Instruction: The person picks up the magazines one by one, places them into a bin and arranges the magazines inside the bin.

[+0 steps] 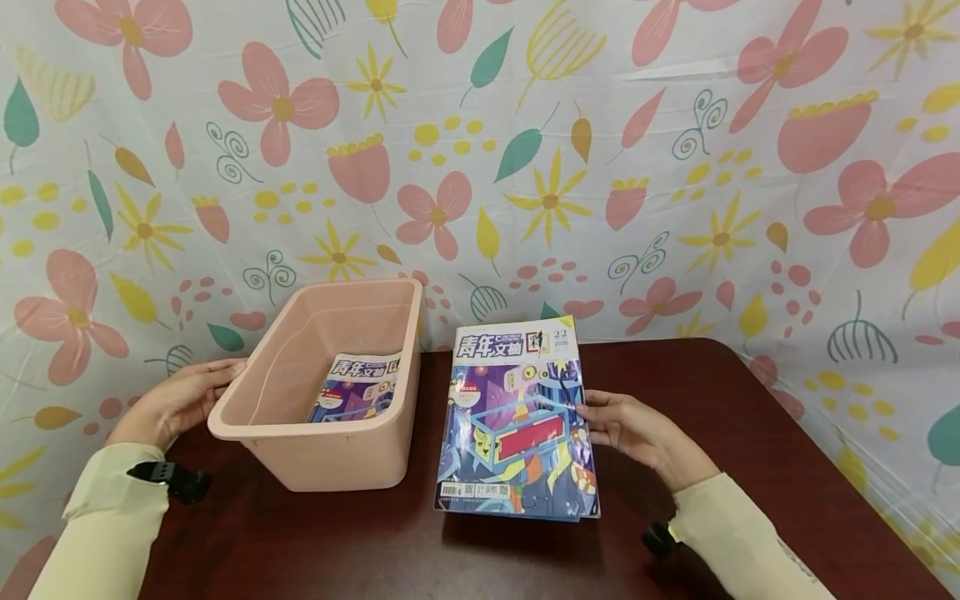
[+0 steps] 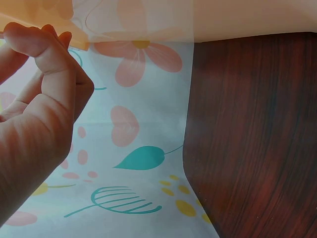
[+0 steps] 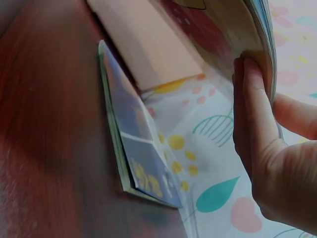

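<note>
Your right hand point(image 1: 630, 429) pinches the glossy blue-and-purple top magazine point(image 1: 517, 417) of the desk point(image 1: 750, 500) stack, lifting its edge; your left hand point(image 1: 176, 400), fingers relaxed, touches the pink bin point(image 1: 315, 467).

Head view high, facing down at table point(image 1: 750, 467), wrist views close, sharing it

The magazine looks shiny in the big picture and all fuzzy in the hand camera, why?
Head view: the magazine cover is glossy and catches pale glare; the picture is sharp, though the wide lens bends its edges. Right wrist view: the camera sits very close, so the right hand and cover look soft and dim.
</note>
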